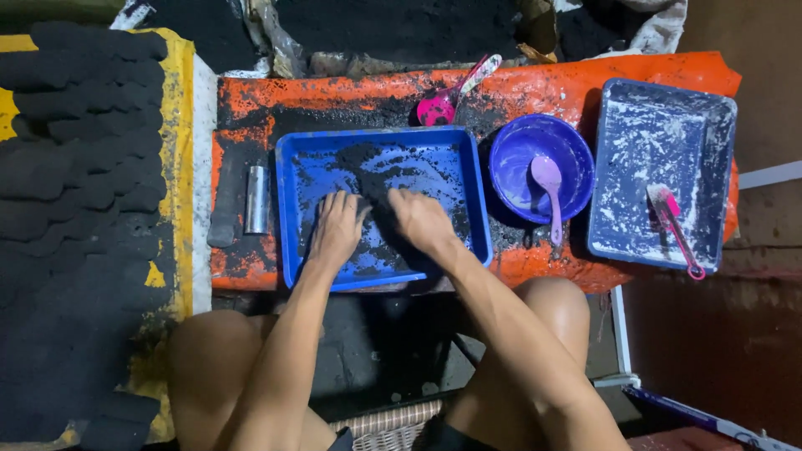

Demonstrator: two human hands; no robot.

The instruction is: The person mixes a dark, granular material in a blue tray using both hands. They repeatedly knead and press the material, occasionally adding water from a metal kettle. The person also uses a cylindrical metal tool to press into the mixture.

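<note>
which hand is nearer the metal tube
Left. The left hand lies in the blue tray just right of the metal tube; the right hand is farther right.

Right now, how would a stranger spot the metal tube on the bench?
Find the orange bench, then the big blue tray both hands press into. Just left of that tray lies the metal tube, short, shiny and silver, the only bare metal thing among plastic spoons and bowls.

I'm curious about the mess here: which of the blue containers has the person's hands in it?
The square blue tray in the middle: both the left hand and right hand press into black powder there. The round blue bowl and the white-smeared right tray hold only spoons.
</note>
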